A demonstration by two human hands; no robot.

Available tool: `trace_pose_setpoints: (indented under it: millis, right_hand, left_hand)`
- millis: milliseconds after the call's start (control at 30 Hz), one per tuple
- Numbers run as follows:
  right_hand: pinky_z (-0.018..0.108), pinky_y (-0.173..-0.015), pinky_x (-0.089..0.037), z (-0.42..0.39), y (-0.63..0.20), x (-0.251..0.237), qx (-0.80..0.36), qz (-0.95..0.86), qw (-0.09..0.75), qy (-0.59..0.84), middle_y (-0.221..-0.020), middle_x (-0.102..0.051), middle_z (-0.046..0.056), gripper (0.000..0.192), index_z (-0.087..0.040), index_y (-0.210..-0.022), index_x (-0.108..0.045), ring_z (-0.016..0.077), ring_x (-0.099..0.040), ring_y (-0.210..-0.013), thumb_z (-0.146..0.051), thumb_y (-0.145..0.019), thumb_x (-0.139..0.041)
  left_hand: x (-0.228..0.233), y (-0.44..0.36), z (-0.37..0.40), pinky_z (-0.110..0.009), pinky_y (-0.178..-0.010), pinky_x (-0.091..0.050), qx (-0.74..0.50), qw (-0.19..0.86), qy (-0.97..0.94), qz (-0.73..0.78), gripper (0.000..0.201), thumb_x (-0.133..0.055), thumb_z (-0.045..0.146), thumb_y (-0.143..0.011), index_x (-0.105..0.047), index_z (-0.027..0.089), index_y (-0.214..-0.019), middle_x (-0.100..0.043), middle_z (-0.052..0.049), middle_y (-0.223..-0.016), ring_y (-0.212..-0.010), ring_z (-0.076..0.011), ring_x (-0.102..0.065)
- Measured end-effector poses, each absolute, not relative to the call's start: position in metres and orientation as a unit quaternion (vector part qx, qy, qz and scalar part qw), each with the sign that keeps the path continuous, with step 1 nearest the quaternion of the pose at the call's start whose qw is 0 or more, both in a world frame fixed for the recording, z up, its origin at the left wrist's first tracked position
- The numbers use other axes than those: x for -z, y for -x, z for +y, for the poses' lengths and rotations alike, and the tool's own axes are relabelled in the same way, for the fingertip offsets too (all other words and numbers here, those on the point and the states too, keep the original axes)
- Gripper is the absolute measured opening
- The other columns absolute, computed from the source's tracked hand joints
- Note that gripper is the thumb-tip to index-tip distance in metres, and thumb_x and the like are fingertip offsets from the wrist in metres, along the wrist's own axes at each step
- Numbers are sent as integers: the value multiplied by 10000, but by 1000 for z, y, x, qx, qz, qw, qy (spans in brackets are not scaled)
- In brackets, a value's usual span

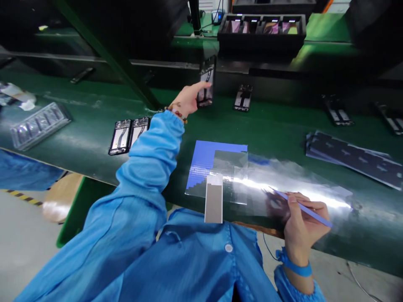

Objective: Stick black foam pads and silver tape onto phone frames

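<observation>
The right hand (302, 222) is closest, its fingers curled tight around a thin blue stick (302, 207) that points up and to the left. Under this hand lies a shiny clear film (283, 184) on the green belt (267, 126). Just left of the hand a grey strip (213, 204) rests over a blue sheet (204, 161). Further away, the left hand (189, 100) is stretched out, its fingers closed on a phone frame (207, 82) held upright above the belt. Two more frames (129, 135) lie flat near that arm's sleeve, and another frame (243, 97) lies just right of the left hand. Behind it stands a black tray (261, 29).
</observation>
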State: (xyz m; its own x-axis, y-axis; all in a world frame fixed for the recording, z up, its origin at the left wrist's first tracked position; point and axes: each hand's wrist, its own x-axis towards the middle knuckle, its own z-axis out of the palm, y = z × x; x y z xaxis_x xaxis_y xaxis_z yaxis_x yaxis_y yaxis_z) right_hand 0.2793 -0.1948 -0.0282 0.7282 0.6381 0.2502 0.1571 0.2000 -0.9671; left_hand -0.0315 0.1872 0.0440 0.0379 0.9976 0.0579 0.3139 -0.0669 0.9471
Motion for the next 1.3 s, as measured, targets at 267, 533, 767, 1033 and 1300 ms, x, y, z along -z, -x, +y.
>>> trace_pose_setpoints:
  millis: [267,533,767,1033,1300]
  right_hand:
    - [583,-1034,-628,-195,-277,24,-172,-332,702,605,-751,-722,-15,382,-238,-812,-604,250,-783,-834,-345,-756,-966]
    - [502,-1027,-638,-172,-278,-4,-149,-304,732,592,-745,-675,-22,352,-276,-810,-633,256,-767,-824,-307,-730,-974]
    - [507,-1096,-605,-144,-241,-19,-291,-341,690,568,-829,-728,-20,378,-250,-872,-638,234,-778,-909,-356,-758,-983]
    - [438,-946,-622,-143,-224,-10,-327,-416,579,621,-939,-789,32,356,-209,-885,-708,230,-775,-925,-421,-794,-979]
    - [435,-946,-594,-140,-189,-10,-388,-519,481,590,-980,-797,47,312,-234,-874,-670,237,-772,-983,-438,-880,-906]
  left_hand:
    - [-41,-6,29,-429,-918,-677,-427,672,-436,421,545,-872,595,-888,-725,143,-1157,-801,-135,-1142,-1046,-276,-794]
    - [-10,-22,-77,-481,-1024,-656,-298,646,-638,295,1120,-903,183,-757,-253,251,-1667,-551,-194,-1609,-1314,-317,-700]
    - [-2,-42,-106,-424,-799,-648,-240,621,-635,391,1130,-890,313,-813,-184,188,-1686,-726,-128,-1212,-1006,-305,-775]
    - [-32,6,-160,-534,-1094,-571,-147,217,-847,463,532,-649,450,-1083,-566,119,-1491,-649,-187,-1470,-1316,-367,-659]
    - [-8,17,-197,-487,-1243,-490,-142,120,-890,415,792,-681,602,-1034,-507,35,-1559,-532,-212,-1658,-1493,-354,-553]
